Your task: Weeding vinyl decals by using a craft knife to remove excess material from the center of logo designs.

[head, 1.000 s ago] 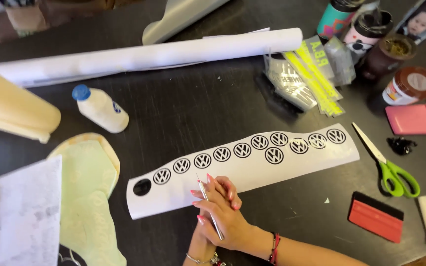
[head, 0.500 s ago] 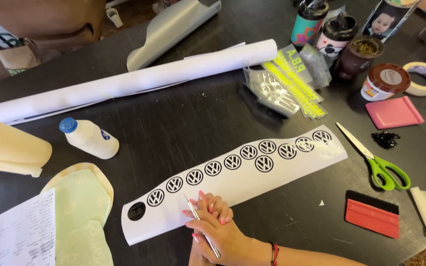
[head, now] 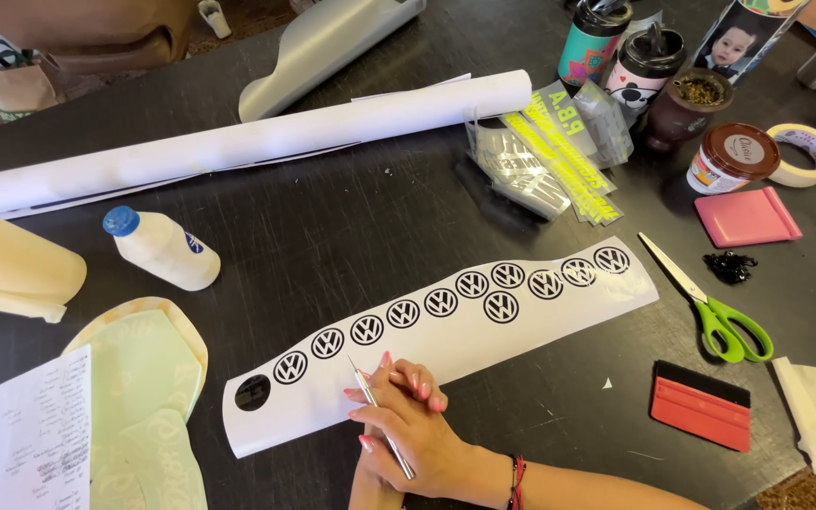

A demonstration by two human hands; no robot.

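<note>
the dark worktop (head: 351, 217) fills the view. a long white roll (head: 238, 142) lies across it from 9 to 1 o'clock, with a grey sheet (head: 332, 38) curling beyond it at 12. a cream roll (head: 7, 269) is cut off at the 9 o'clock edge. the white sticker strip (head: 465, 345), carrying a row of round black emblems, slants from 7 toward 3 o'clock across the middle. pale green sheets (head: 144, 397) and a printed paper (head: 21, 444) sit at 8. a white bottle (head: 162, 250) with a blue cap lies on its side at 9. clear sticker packs (head: 545, 156) sit at 1, and behind them cups (head: 635, 57), one holding dark green matter, and a brown-lidded jar (head: 731, 159). a tape ring (head: 805, 154), pink pad (head: 746, 215), green scissors (head: 710, 302) and red squeegee (head: 701, 406) fill the 3 to 4 o'clock side. at 6, both hands (head: 399, 416) are stacked together on the strip's near end, clamped on a thin metal pick (head: 380, 416); which hand grips it is hard to tell.
</note>
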